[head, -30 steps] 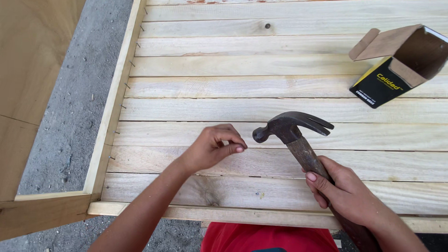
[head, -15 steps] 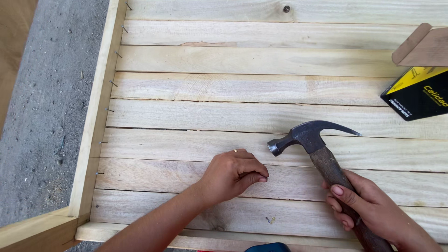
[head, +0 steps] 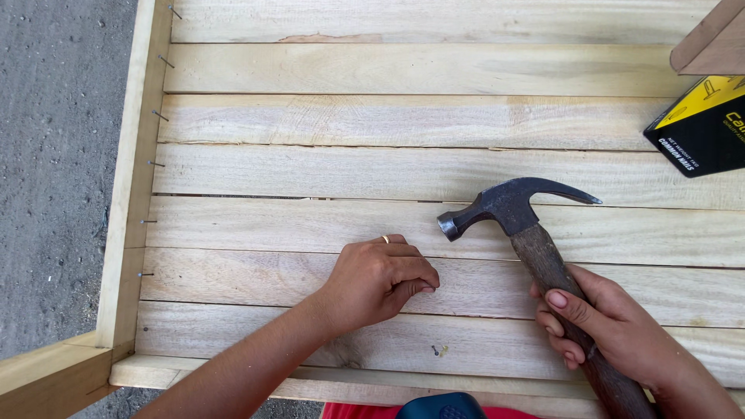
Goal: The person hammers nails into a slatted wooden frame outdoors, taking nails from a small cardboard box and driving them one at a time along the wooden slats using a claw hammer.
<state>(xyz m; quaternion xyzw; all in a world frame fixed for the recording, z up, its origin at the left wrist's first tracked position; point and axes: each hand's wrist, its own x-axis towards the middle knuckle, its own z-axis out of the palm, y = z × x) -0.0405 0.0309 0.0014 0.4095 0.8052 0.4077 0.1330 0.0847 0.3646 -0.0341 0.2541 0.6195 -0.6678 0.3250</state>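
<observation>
The dark steel claw hammer with worn wooden handle hangs over the pale wooden slats, gripped low by the right hand. The left hand rests curled on a slat, fingertips pinched together; what they pinch is hidden. A black-and-yellow cardboard box lies at the right edge.
</observation>
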